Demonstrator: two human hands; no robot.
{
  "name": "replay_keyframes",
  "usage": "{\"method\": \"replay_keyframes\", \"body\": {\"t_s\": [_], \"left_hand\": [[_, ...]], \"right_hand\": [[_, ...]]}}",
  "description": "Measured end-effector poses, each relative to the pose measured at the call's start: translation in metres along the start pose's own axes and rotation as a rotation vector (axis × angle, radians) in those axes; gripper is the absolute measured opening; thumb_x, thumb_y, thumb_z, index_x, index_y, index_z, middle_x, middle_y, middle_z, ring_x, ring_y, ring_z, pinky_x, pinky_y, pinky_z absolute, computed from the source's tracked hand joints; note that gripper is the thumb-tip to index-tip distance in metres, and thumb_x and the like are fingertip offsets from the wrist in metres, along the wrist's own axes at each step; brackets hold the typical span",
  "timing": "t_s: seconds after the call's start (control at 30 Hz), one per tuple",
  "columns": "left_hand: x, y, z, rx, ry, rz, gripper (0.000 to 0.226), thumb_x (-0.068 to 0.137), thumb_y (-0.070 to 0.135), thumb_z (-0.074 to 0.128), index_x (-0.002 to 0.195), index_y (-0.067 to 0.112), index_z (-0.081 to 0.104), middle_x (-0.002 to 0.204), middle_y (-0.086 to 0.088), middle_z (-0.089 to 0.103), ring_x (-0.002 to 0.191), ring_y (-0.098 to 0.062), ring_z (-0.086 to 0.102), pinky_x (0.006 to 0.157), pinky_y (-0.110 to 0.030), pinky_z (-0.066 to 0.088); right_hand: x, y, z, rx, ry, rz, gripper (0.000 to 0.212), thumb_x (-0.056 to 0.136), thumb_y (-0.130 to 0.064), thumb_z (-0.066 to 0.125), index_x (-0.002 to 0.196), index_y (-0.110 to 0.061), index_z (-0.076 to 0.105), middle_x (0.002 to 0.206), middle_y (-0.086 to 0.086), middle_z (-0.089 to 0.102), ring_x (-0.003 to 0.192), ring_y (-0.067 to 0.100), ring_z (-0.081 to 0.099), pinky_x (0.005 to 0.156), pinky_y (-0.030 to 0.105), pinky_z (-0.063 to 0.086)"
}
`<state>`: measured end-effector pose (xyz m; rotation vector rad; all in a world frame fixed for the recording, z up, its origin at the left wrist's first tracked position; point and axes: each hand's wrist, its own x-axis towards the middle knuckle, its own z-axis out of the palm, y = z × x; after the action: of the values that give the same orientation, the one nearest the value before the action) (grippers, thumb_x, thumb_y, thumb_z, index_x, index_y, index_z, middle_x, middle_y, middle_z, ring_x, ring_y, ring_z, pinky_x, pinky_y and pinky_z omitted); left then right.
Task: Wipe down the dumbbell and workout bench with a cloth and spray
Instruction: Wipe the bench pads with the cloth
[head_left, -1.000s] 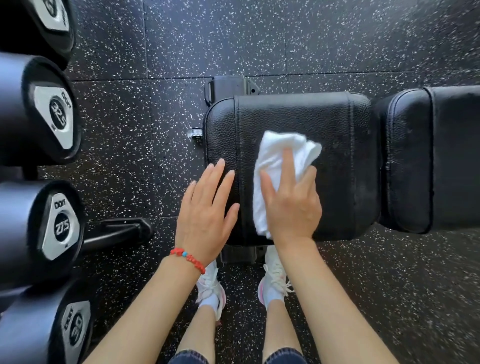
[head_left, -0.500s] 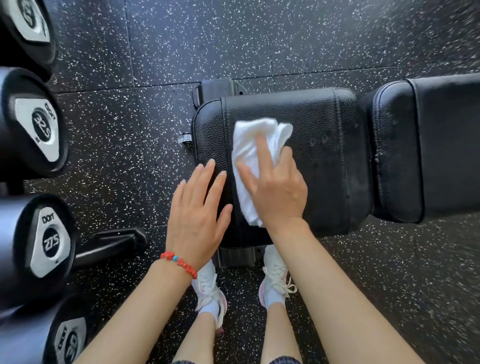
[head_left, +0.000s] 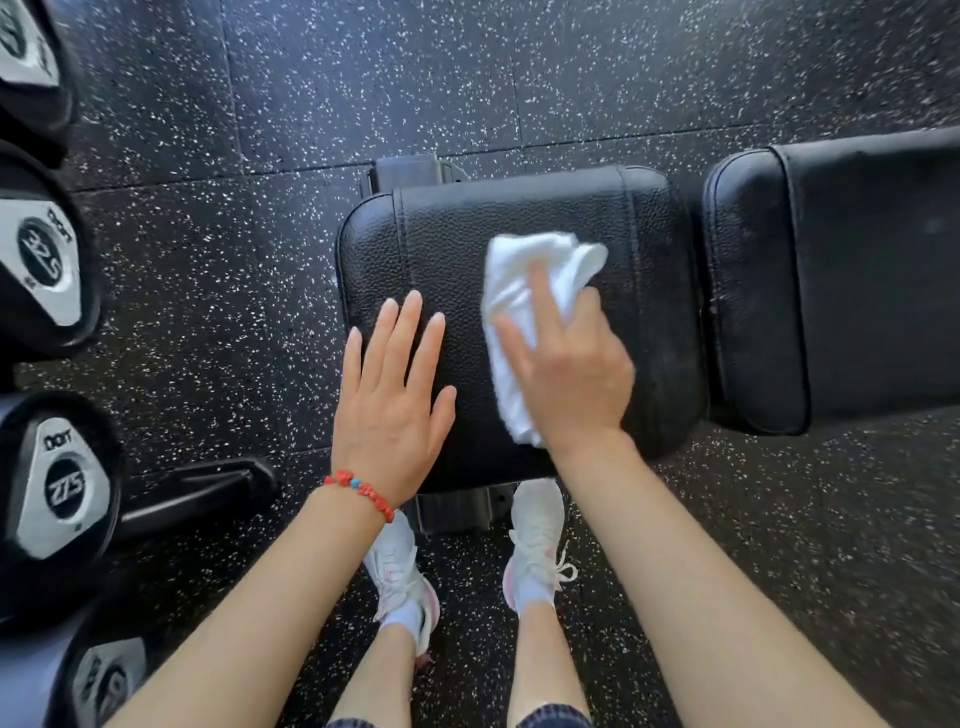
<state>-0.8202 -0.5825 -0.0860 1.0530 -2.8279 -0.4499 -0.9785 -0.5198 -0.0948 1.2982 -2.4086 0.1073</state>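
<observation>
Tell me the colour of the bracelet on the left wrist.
Red beads with one blue bead, on the beaded bracelet; the head view shows it.

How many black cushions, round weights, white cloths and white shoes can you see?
Bench pads: 2, the seat pad and the back pad
Dumbbell ends: 4
White cloth: 1
White shoes: 2
Total: 9
</observation>
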Motion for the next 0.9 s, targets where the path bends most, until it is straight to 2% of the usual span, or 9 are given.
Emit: {"method": "replay_keyframes", "body": {"t_s": [0.07, 0.13, 0.2, 0.3, 0.4, 0.5, 0.63, 0.8, 0.9], "left_hand": [[0.001, 0.000, -0.001, -0.001, 0.002, 0.005, 0.055, 0.092, 0.029, 0.038, 0.141, 0.006, 0.034, 0.151, -0.017, 0.029, 0.140, -0.030, 0.019, 0.112, -0.047, 0.011], [0.001, 0.000, -0.003, 0.012, -0.003, 0.010, 0.055, 0.092, 0.030, 0.038, 0.141, 0.006, 0.035, 0.151, -0.017, 0.029, 0.140, -0.030, 0.020, 0.113, -0.047, 0.013], [0.002, 0.000, -0.004, 0.025, -0.009, 0.008, 0.055, 0.092, 0.030, 0.038, 0.141, 0.006, 0.036, 0.150, -0.017, 0.030, 0.139, -0.031, 0.021, 0.113, -0.048, 0.014], [0.002, 0.005, -0.004, 0.030, -0.008, -0.014, 0.054, 0.091, 0.028, 0.038, 0.139, 0.004, 0.037, 0.150, -0.018, 0.031, 0.139, -0.031, 0.021, 0.112, -0.049, 0.015], [0.004, 0.013, -0.004, 0.018, 0.015, -0.062, 0.054, 0.090, 0.028, 0.039, 0.137, 0.002, 0.038, 0.148, -0.021, 0.032, 0.138, -0.033, 0.021, 0.112, -0.049, 0.011], [0.008, 0.026, -0.005, 0.033, 0.033, -0.069, 0.055, 0.090, 0.030, 0.040, 0.137, 0.001, 0.039, 0.148, -0.022, 0.032, 0.138, -0.034, 0.021, 0.113, -0.050, 0.010], [0.022, 0.047, -0.001, 0.025, 0.033, -0.028, 0.055, 0.090, 0.029, 0.042, 0.137, 0.002, 0.041, 0.148, -0.020, 0.033, 0.139, -0.034, 0.022, 0.113, -0.050, 0.011], [0.034, 0.061, 0.015, 0.081, 0.012, -0.032, 0.056, 0.091, 0.032, 0.041, 0.140, 0.005, 0.040, 0.149, -0.018, 0.033, 0.139, -0.033, 0.024, 0.113, -0.051, 0.013], [0.032, 0.061, 0.019, 0.123, 0.028, -0.034, 0.056, 0.091, 0.033, 0.040, 0.140, 0.005, 0.039, 0.149, -0.018, 0.033, 0.138, -0.033, 0.025, 0.113, -0.052, 0.016]], "right_hand": [[-0.009, 0.004, -0.004, 0.033, -0.014, -0.120, 0.046, 0.089, -0.052, 0.045, 0.112, -0.019, 0.067, 0.065, 0.004, 0.055, 0.048, 0.015, 0.048, 0.042, 0.025, 0.038], [-0.008, 0.032, -0.001, -0.011, 0.007, -0.158, 0.042, 0.092, -0.048, 0.042, 0.110, -0.019, 0.067, 0.064, 0.005, 0.054, 0.047, 0.016, 0.047, 0.039, 0.026, 0.037], [-0.006, 0.061, 0.000, -0.092, 0.048, -0.046, 0.032, 0.092, -0.039, 0.044, 0.103, -0.018, 0.066, 0.065, 0.006, 0.054, 0.046, 0.018, 0.047, 0.034, 0.023, 0.035], [-0.021, 0.064, -0.006, -0.083, 0.027, 0.140, 0.043, 0.093, -0.047, 0.041, 0.111, -0.016, 0.064, 0.070, 0.009, 0.057, 0.047, 0.018, 0.051, 0.036, 0.024, 0.037], [-0.049, 0.040, -0.019, 0.033, -0.061, -0.006, 0.044, 0.092, -0.047, 0.044, 0.112, -0.015, 0.067, 0.064, 0.006, 0.052, 0.046, 0.016, 0.046, 0.040, 0.026, 0.038], [-0.052, 0.056, -0.025, 0.077, -0.079, -0.104, 0.046, 0.090, -0.051, 0.045, 0.110, -0.017, 0.068, 0.060, 0.004, 0.048, 0.045, 0.015, 0.042, 0.039, 0.025, 0.038], [-0.039, 0.098, -0.016, 0.021, -0.081, 0.145, 0.050, 0.094, -0.051, 0.038, 0.113, -0.014, 0.065, 0.065, 0.009, 0.051, 0.045, 0.019, 0.046, 0.035, 0.025, 0.037], [-0.026, 0.104, -0.007, 0.128, -0.143, 0.152, 0.050, 0.085, -0.048, 0.048, 0.112, -0.011, 0.066, 0.069, 0.013, 0.055, 0.046, 0.022, 0.051, 0.037, 0.023, 0.037], [0.018, 0.099, 0.007, 0.216, -0.176, 0.219, 0.053, 0.083, -0.050, 0.047, 0.118, -0.013, 0.062, 0.079, 0.017, 0.058, 0.057, 0.030, 0.058, 0.042, 0.026, 0.038]]}}
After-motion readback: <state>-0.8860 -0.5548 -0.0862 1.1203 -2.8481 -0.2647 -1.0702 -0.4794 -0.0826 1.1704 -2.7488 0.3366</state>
